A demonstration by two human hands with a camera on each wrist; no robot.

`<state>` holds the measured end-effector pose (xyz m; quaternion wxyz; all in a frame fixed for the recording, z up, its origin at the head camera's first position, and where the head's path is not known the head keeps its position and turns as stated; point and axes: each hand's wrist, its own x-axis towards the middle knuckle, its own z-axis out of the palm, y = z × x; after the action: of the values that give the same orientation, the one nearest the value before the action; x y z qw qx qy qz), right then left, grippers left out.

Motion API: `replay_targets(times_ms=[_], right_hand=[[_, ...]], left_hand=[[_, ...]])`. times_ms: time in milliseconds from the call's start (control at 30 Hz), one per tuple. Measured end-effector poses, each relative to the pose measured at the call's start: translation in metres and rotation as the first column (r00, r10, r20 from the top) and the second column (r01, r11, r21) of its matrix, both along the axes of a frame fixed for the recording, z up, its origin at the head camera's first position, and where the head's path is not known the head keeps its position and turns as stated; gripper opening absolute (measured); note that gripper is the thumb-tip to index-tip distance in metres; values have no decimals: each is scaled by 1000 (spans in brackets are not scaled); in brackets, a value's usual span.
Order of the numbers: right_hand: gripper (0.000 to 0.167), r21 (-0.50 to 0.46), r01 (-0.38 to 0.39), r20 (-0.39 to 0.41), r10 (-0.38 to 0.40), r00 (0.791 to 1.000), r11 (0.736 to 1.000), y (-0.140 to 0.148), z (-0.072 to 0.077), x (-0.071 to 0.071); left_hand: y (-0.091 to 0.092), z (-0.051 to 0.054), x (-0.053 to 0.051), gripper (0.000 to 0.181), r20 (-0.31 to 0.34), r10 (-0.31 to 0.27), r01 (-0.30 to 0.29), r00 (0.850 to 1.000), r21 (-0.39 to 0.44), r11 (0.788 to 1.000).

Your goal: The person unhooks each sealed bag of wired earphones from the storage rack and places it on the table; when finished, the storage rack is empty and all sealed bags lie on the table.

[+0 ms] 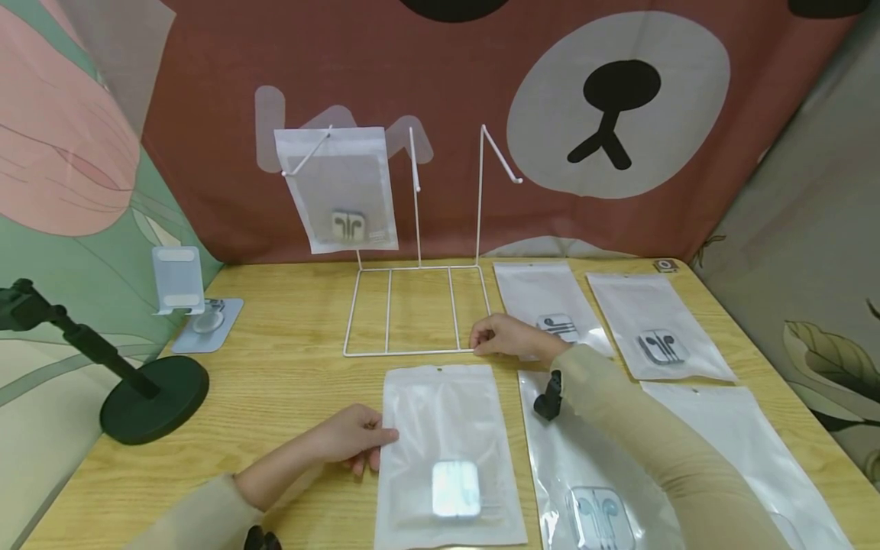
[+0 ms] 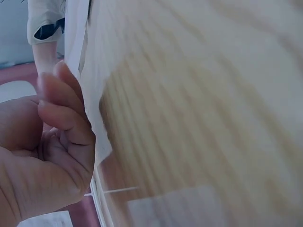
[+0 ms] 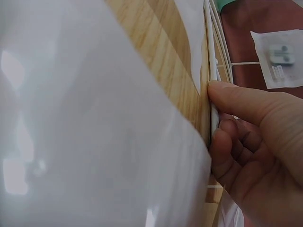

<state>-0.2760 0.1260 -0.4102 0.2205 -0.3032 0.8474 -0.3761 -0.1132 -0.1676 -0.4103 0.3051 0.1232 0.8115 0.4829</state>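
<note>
My left hand (image 1: 354, 439) pinches the left edge of a white zip bag (image 1: 440, 412), with the thumb over its face. The bag lies flat on the table, and a boxed pair of earphones (image 1: 456, 489) shows through it under glare. My right hand (image 1: 509, 336) holds the front right corner of the white wire rack (image 1: 399, 354), thumb and curled fingers at the wire. From the rack's left hook hangs another zip bag (image 1: 337, 191) with earphones inside. The middle and right hooks carry nothing. In the right wrist view the thumb (image 3: 227, 97) touches the white wire.
Several more bagged earphones lie to the right, including a far bag (image 1: 543, 286), a far right bag (image 1: 635, 305) and a near bag (image 1: 564, 435) partly under my right arm. At the left stand a black round-based stand (image 1: 154, 401) and a pale blue phone holder (image 1: 179, 279).
</note>
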Motion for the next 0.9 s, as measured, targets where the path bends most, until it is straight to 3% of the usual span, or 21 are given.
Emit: replay_targets(times_ms=[200, 567, 733, 900], right_hand=[[4, 6, 7, 11, -7, 1000, 1000, 0, -1, -1], [5, 17, -7, -7, 7, 1000, 1000, 2, -5, -5], [5, 21, 9, 6, -9, 1000, 1000, 1, -5, -5], [6, 15, 15, 16, -15, 1000, 1000, 1, -5, -5]], left_hand=[[0, 1, 0, 35, 13, -7, 8, 1000, -36, 999], [-8, 13, -2, 30, -30, -25, 23, 999, -66, 998], [-23, 24, -14, 28, -80, -32, 28, 996, -46, 999], [-40, 40, -37, 29, -179, 45, -50, 983, -21, 999]])
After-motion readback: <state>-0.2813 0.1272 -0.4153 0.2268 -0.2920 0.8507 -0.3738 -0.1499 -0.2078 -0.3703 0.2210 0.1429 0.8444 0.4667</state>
